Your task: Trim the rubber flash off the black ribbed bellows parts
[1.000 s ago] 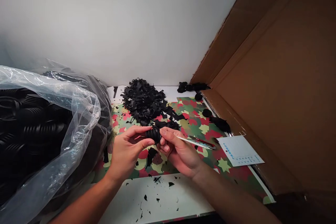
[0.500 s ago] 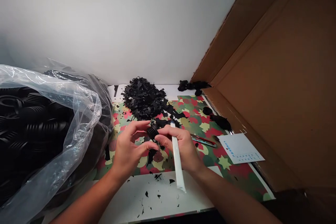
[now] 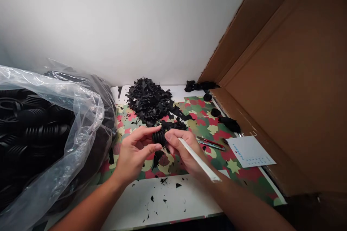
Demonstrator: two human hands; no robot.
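Observation:
Between my two hands is a black ribbed rubber bellows (image 3: pixel 158 137), lying nearly level. My left hand (image 3: pixel 130 155) grips its left end between thumb and curved fingers. My right hand (image 3: pixel 187 151) is closed on a tool with a long white handle (image 3: pixel 199 160), which slants down toward my right forearm. The working tip of that tool is hidden by my right fingers at the bellows' right end. Just beyond my hands lies a heap of black rubber scraps (image 3: pixel 149 101).
On the left, a clear plastic bag (image 3: pixel 89 108) holds many black ribbed bellows (image 3: pixel 46 130). A red-edged metal tool (image 3: pixel 213 144) and a white printed card (image 3: pixel 252 151) rest on the camouflage-patterned sheet (image 3: pixel 233 168). Cardboard (image 3: pixel 287 97) walls the right side.
The white handle has swung from nearly upright to slanting down right as my right hand turned. The bellows has tipped to lie more level.

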